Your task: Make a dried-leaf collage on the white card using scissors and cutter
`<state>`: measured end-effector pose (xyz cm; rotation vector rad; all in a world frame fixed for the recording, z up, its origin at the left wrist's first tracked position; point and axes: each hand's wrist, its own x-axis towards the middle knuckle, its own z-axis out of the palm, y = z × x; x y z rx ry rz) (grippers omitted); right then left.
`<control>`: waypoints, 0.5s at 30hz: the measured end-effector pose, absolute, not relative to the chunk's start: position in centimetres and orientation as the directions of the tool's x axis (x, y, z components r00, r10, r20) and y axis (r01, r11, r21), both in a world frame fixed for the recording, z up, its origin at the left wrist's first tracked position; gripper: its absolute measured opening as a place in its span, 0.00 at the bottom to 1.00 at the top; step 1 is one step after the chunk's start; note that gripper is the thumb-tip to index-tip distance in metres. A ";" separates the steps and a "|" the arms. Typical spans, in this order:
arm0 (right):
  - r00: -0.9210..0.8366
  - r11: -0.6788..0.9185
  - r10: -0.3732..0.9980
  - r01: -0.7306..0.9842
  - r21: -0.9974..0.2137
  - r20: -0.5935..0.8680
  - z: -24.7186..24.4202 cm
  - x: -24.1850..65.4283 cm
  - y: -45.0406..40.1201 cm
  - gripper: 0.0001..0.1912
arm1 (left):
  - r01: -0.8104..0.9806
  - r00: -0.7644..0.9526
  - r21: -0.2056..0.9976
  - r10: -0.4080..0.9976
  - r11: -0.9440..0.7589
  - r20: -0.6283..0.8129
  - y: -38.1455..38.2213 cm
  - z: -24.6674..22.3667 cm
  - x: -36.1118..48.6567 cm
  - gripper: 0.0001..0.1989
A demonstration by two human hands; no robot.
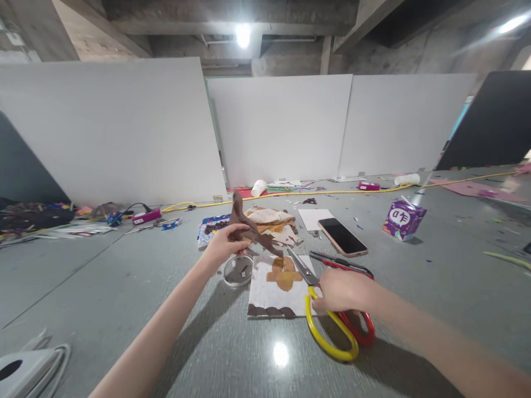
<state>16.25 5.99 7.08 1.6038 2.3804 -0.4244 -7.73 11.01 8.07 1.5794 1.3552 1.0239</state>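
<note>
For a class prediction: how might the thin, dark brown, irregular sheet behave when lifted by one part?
The dark brown sheet is probably floppy, since one end slopes down from the left hand, though the part rising above the fingers suggests slight stiffness. It looks thin, so likely light. Its narrow parts might tear if tugged.
</note>
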 end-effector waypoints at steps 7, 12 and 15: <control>-0.139 0.157 0.958 0.986 0.052 -0.252 9.1 19.7 8.9 0.18 | 0.337 0.115 0.933 0.989 -0.127 0.094 11.3 6.9 -6.8 0.19; -0.106 0.136 0.958 0.986 0.096 -0.268 8.0 19.7 10.0 0.16 | 0.243 0.162 0.956 0.978 -0.165 0.128 13.4 7.7 -5.7 0.18; -0.106 0.138 0.959 0.985 0.105 -0.263 7.3 19.4 10.3 0.15 | 0.165 0.167 0.973 0.977 -0.162 0.134 15.2 8.2 -5.2 0.21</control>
